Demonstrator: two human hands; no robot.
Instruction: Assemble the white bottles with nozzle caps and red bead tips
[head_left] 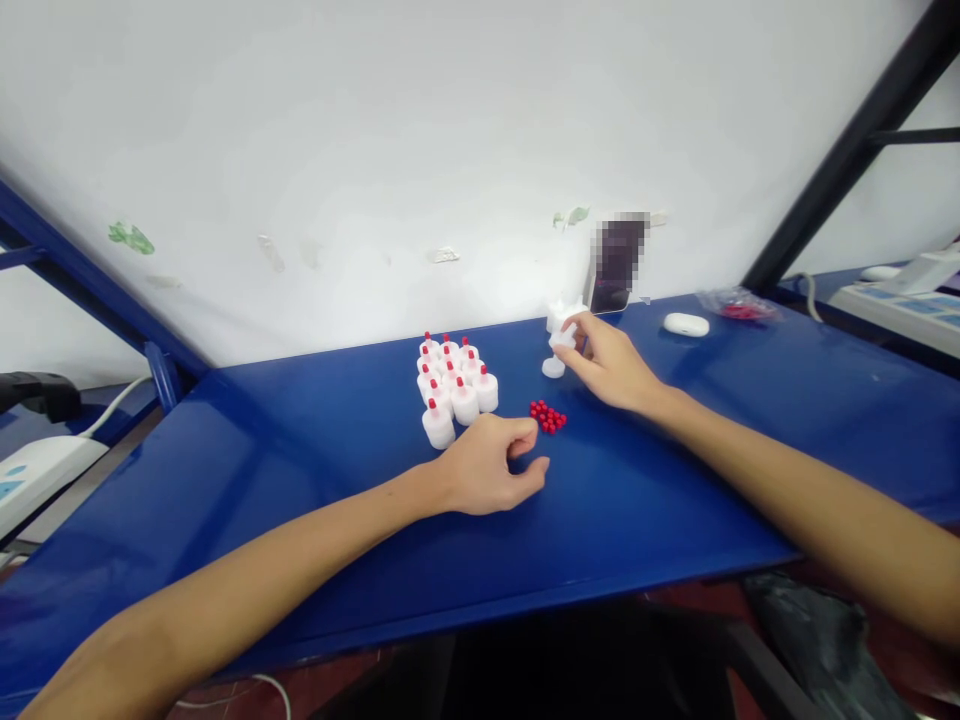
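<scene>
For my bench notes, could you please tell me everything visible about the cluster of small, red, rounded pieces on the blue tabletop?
The small, red, rounded pieces look like glossy plastic and lie loose, bunched in one patch on the smooth blue tabletop. They sit right of the white bottles with red tips, close to the curled left hand; whether a finger touches them is unclear. Their finer shape is too small to tell.

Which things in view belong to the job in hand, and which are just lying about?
Seem to belong, judging by the hands:
Red-tipped white bottles, near the left hand
Loose red pieces
White pieces without red tips, at the right hand

Apparently just lying about:
Rounded white case
Clear bag with red contents
Propped, partly blurred device
</scene>
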